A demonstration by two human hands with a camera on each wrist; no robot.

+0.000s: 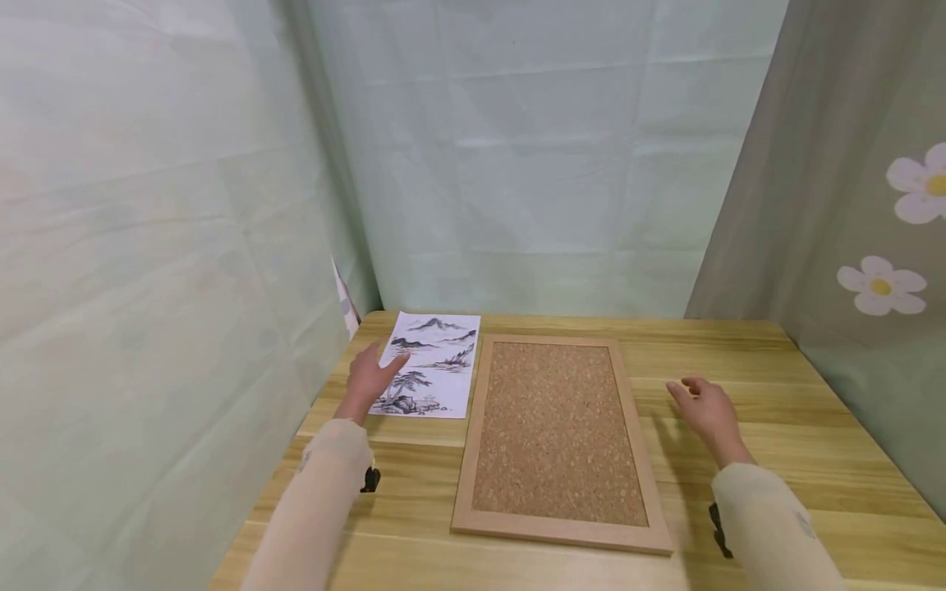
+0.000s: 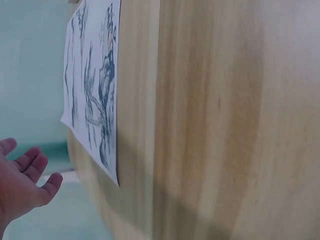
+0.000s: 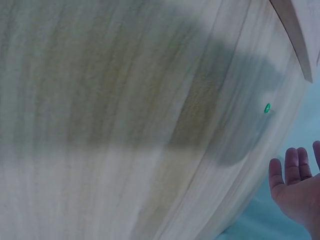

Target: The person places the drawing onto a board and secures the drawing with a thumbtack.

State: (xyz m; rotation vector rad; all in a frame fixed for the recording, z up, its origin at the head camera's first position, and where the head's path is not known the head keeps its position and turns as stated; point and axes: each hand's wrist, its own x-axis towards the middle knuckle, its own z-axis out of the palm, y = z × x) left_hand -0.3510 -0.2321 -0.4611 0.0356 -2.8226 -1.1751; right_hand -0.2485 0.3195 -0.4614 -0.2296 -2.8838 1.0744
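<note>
My left hand [image 1: 372,377] hovers by the left edge of a white sheet with an ink landscape print [image 1: 451,377]; its fingers are spread and loose. In the left wrist view, that hand [image 2: 22,190] has bare fingers, apart from the sheet [image 2: 92,80]. Right of the sheet, a wood-framed cork board [image 1: 557,435] lies flat on the table. Beyond the board's right side, my right hand [image 1: 705,410] is held above the tabletop, fingers loosely bent around nothing. A small green disc-like piece [image 3: 267,108] lies on the wood in the right wrist view; its kind is unclear.
The wood-grain table [image 1: 798,443] extends to the right of the board. Pale curtains [image 1: 547,164] hang behind and at the left, and a grey-green one with white flowers [image 1: 879,287] hangs at the right. Dark wrist devices [image 1: 371,479] sit under both sleeves.
</note>
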